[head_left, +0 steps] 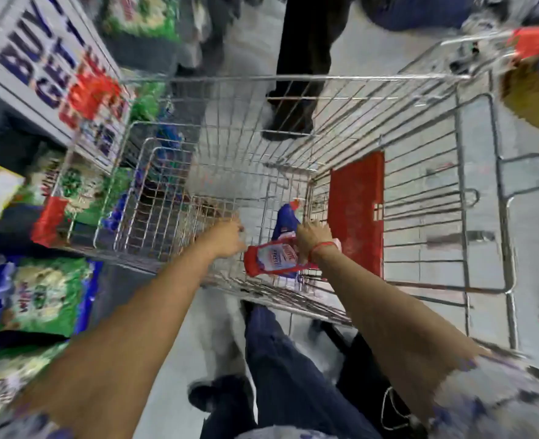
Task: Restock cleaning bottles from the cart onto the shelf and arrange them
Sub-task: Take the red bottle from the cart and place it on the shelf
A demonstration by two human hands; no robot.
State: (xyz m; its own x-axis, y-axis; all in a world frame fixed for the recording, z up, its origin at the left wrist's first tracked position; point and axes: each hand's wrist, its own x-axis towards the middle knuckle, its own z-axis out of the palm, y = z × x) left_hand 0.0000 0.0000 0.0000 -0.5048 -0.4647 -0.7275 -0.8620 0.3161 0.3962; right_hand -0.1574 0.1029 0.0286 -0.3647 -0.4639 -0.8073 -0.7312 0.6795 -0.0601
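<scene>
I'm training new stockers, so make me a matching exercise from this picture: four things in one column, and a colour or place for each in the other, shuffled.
Things:
1. Red bottle
2. Blue bottle
3. Seat flap
4. Promo sign

Matches:
A. Top left, above the shelf
B. Red panel on the cart's right side
C. Under the right hand
D. Cart floor, beyond the red bottle

Pairs: 1-C, 2-D, 3-B, 4-A

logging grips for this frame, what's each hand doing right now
Left hand: reaching into the wire shopping cart, holding nothing visible; open or closed cannot be told.
Right hand: closed on the red plastic cleaning bottle.
</scene>
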